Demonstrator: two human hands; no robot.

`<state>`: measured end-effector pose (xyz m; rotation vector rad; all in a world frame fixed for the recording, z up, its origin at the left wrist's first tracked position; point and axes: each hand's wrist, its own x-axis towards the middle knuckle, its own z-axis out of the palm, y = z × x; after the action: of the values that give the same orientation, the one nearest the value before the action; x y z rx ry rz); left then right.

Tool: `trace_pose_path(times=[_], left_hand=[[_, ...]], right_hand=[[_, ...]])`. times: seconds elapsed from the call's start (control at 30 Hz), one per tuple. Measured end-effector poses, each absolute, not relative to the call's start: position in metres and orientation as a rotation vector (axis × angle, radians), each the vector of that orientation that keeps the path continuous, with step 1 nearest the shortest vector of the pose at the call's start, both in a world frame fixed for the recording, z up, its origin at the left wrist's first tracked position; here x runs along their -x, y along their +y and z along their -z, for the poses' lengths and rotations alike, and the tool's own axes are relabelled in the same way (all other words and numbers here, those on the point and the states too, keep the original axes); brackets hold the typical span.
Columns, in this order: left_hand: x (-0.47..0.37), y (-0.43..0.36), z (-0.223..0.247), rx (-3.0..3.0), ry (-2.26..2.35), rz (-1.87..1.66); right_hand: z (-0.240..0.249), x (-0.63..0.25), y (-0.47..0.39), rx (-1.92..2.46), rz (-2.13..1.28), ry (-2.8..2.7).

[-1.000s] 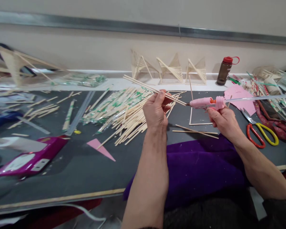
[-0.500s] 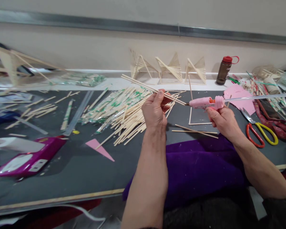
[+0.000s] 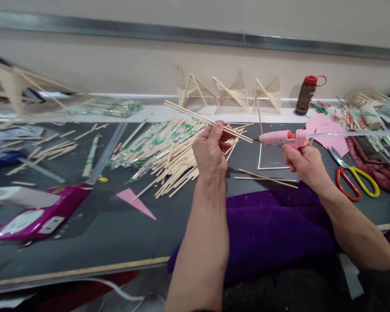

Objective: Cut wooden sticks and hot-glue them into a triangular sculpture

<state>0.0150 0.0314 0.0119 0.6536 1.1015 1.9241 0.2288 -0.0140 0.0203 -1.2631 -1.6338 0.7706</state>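
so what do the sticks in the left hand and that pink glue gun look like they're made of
The sticks in the left hand look like bare pale wood or bamboo: matte, cream, thin and straight. The glue gun in the right hand looks like smooth moulded pink plastic with an orange trigger; a translucent glue rod sticks out behind.

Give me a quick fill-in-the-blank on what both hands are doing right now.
1. The right hand holds a pink ____ by its handle.
2. The left hand grips a small bundle of thin wooden ____.
3. The glue gun nozzle points at the bundle's ____ end.
4. Scissors with red and ____ handles lie on the table.

Missing words: glue gun; sticks; right; yellow
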Motion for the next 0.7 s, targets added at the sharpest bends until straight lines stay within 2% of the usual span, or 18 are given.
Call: trace_pose_path(times=[0.7], left_hand=[[-0.0122, 0.0327, -0.0109, -0.642, 1.089, -1.923]], right_hand=[[-0.0208, -0.2294, -0.0152, 1.250, -0.808, -1.646]])
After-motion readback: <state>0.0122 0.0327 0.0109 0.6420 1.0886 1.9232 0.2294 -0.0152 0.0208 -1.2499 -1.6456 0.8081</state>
